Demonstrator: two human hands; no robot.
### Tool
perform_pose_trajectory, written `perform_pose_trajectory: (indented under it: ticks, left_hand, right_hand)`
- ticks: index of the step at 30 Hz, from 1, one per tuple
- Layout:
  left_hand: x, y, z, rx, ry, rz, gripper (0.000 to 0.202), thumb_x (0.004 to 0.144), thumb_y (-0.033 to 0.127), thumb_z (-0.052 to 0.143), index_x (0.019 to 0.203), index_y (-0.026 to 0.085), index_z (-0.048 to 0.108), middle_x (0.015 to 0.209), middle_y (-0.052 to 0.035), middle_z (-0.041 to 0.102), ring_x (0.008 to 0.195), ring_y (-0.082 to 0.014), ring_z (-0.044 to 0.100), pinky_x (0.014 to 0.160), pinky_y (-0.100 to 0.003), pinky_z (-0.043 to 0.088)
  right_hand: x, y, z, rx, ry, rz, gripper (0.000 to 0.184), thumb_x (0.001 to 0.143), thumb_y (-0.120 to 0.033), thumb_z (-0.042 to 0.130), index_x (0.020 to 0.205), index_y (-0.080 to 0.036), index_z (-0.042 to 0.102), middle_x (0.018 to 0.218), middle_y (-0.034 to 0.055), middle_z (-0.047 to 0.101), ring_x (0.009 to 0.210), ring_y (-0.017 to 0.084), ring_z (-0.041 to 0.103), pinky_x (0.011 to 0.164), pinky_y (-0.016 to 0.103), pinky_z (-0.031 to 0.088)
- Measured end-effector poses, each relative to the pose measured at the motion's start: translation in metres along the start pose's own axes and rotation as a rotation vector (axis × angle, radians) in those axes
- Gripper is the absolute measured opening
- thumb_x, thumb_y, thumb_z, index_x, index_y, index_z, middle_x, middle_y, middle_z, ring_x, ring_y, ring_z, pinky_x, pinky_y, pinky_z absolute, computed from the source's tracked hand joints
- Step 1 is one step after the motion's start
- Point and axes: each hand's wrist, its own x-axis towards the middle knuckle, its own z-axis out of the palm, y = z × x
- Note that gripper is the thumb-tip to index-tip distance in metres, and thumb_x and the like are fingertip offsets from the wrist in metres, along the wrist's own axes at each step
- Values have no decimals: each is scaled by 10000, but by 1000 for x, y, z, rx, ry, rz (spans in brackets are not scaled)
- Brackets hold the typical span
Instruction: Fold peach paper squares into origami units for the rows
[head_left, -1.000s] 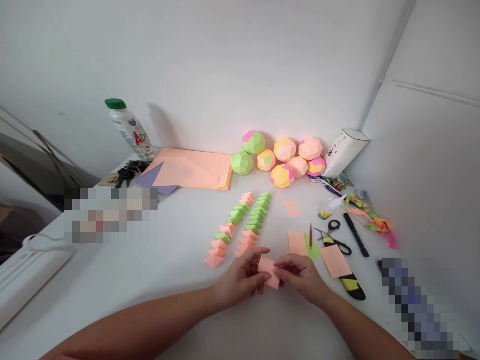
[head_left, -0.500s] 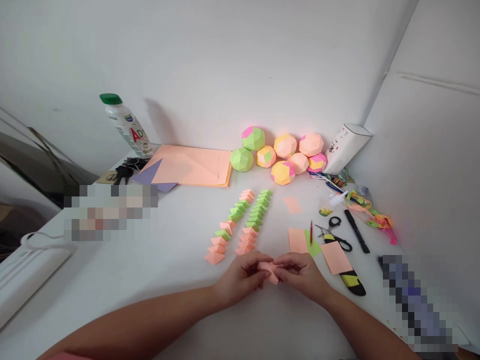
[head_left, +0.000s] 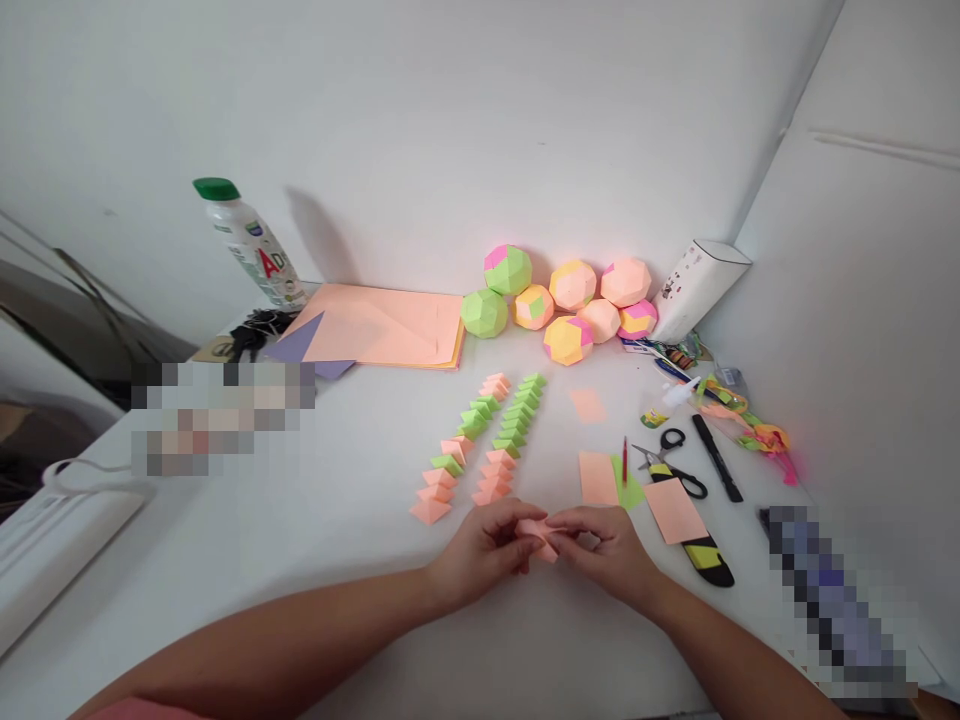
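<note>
Between my two hands is a small folded piece of peach paper (head_left: pixel 541 535). My left hand (head_left: pixel 487 553) pinches it from the left, thumb in front. On its right side my right hand (head_left: pixel 609 550) pinches it too, with thumb and forefinger. Fingers cover part of the fold. Just beyond my hands stand two rows of folded paper units, a left row (head_left: pixel 448 463) and a right row (head_left: pixel 512 440), both in peach and green. To the right lie a peach paper rectangle (head_left: pixel 598 478), a green paper (head_left: pixel 628 484) and a red pen (head_left: pixel 625 462).
Several faceted paper balls (head_left: pixel 571 340) sit by the wall. Peach sheets (head_left: pixel 375 325) and a white bottle (head_left: pixel 259 245) are at back left. Scissors (head_left: pixel 671 470), a box cutter (head_left: pixel 709 560), under a peach paper piece (head_left: pixel 676 510), and a black marker (head_left: pixel 717 458) lie right.
Both hands keep their pinch on the folded paper, with barely any shift of the fingers. The whole view has moved slightly.
</note>
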Motion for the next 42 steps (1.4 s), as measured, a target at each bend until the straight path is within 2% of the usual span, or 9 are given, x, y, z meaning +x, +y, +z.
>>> perform_pose_trajectory:
  ticks: [10, 16, 22, 24, 27, 29, 33, 37, 42]
  left_hand:
    - [0, 2, 1, -9, 25, -17, 280, 772, 374, 665, 969, 185, 599, 724, -33, 731, 503, -105, 569, 512, -246, 463]
    - [0, 4, 1, -3, 69, -56, 309, 743, 389, 694, 948, 175, 606, 694, -23, 719, 520, -120, 607, 531, -264, 499]
    - [1, 6, 2, 14, 105, -45, 287, 765, 408, 668, 912, 167, 614, 648, -10, 672, 539, -130, 614, 527, -262, 510]
    - [1, 7, 3, 73, 95, -28, 259, 783, 404, 647, 885, 167, 628, 696, -17, 644, 567, -126, 613, 530, -257, 519]
    - [2, 8, 3, 183, 91, 26, 230, 790, 388, 639, 865, 172, 661, 922, -52, 574, 587, -93, 588, 529, -247, 537]
    - [2, 9, 2, 234, 78, 42, 233, 810, 385, 613, 884, 177, 686, 969, -61, 537, 573, -79, 573, 513, -237, 538]
    - [0, 10, 2, 284, 43, 13, 278, 852, 382, 556, 893, 163, 722, 819, -53, 561, 555, -101, 588, 442, -202, 487]
    - [-3, 10, 2, 320, 69, 23, 277, 847, 378, 569, 876, 160, 738, 744, -46, 594, 470, -73, 524, 412, -191, 439]
    - [-3, 12, 4, 389, 94, 69, 273, 848, 357, 572, 787, 159, 750, 626, -51, 622, 543, -120, 546, 439, -195, 432]
  right_hand:
    - [0, -4, 0, -94, -11, -91, 157, 846, -267, 572, 832, -182, 703, 672, 28, 723, 572, 141, 655, 531, 214, 508]
    - [-3, 0, 1, -258, 17, -231, 175, 872, -230, 506, 771, -189, 643, 634, 20, 687, 530, 121, 611, 517, 212, 468]
    - [-4, 1, 2, -255, 17, -320, 133, 841, -236, 555, 952, -195, 616, 678, 26, 688, 559, 133, 615, 553, 230, 510]
    - [-4, 2, 3, -267, 28, -319, 118, 846, -219, 559, 944, -201, 620, 682, 22, 697, 557, 130, 622, 549, 222, 510]
    - [-3, 3, 3, -258, 15, -301, 124, 863, -181, 530, 927, -199, 634, 724, 26, 718, 572, 126, 642, 550, 212, 504]
    - [-3, 3, 2, -238, -9, -284, 130, 871, -179, 521, 916, -197, 642, 733, 24, 723, 578, 126, 645, 561, 211, 501]
    - [-3, 1, 1, -211, -48, -198, 142, 890, -239, 517, 883, -193, 652, 685, 15, 711, 551, 122, 625, 537, 201, 478]
    - [-2, 2, 1, -236, -45, -109, 186, 890, -297, 518, 857, -178, 657, 651, 16, 687, 542, 124, 604, 516, 200, 449]
    - [0, 5, -1, -238, -105, -86, 251, 904, -292, 482, 798, -171, 674, 631, 12, 660, 543, 116, 580, 527, 196, 430]
